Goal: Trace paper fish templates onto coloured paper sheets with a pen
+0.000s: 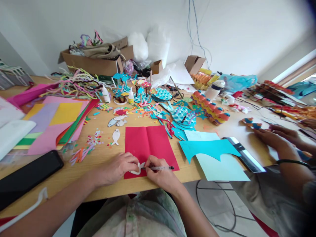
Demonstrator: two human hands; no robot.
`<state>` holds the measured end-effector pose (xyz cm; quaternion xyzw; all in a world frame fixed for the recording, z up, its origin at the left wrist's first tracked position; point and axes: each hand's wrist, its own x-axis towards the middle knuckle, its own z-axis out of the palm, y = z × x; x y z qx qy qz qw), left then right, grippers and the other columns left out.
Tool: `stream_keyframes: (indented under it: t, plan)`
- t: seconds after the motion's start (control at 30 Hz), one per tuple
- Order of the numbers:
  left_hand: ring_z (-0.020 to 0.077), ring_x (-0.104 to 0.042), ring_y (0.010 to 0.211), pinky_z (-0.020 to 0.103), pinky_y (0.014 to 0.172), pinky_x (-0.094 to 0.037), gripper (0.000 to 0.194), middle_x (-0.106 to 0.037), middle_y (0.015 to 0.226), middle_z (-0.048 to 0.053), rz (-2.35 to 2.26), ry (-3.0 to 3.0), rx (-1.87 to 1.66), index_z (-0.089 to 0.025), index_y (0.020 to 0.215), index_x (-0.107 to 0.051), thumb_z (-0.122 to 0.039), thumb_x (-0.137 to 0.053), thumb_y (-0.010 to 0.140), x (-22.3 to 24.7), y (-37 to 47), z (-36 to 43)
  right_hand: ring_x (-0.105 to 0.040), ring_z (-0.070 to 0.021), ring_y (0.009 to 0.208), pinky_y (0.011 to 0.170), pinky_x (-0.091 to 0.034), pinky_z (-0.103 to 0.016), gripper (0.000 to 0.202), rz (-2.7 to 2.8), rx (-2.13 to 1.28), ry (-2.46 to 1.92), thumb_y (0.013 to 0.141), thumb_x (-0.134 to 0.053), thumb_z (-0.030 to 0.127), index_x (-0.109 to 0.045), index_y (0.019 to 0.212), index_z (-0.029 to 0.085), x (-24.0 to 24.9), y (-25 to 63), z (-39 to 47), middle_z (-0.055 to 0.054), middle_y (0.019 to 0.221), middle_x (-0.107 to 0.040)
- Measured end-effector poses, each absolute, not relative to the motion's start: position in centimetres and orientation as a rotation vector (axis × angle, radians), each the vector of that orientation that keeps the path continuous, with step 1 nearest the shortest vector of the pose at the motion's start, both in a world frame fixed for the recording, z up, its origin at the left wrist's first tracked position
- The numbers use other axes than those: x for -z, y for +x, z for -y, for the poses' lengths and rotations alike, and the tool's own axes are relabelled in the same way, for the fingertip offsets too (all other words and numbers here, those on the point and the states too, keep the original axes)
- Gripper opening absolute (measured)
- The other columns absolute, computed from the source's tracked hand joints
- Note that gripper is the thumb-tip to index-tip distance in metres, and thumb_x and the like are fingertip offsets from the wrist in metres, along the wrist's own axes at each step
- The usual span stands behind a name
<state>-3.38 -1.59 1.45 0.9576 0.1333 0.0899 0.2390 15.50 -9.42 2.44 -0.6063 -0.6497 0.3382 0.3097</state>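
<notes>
A folded-creased sheet of red paper (158,141) lies at the table's front edge. On its lower part is a small white paper fish cutout (141,167), partly hidden by fingers. My left hand (120,168) is closed, its fingertips pressing the cutout onto the red paper from the left. My right hand (159,171) grips a pen (163,168), its tip end close to the cutout's right side. Beyond the red paper's left edge lies another white paper fish (115,136), with grey fish cutouts (120,121) farther back.
Coloured paper sheets (66,113) and a black phone (32,177) lie left. Paper scraps, glue bottles (106,94) and turquoise paper crafts (183,117) spread behind. Turquoise paper (209,148) lies right, near a co-worker's hands (269,138). A cardboard box (91,64) stands at the back.
</notes>
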Motion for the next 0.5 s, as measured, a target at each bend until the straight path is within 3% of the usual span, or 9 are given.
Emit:
stream_keyframes:
  t: [0.5]
  plan:
    - [0.016,-0.049,0.095,0.029,0.084,-0.034,0.024,-0.059,0.103,0.0,-0.375,2.595,-0.188,-0.025,0.101,-0.058,-0.009,-0.043,0.089,-1.11,-3.52,1.6,-0.044,-0.0088,0.051,0.048,-0.03,-0.018,0.01,1.749,-0.857,-1.599,0.069,-0.045,0.011,-0.052,0.066,0.018,-2.27,15.5,9.42,0.003,0.057,-0.053]
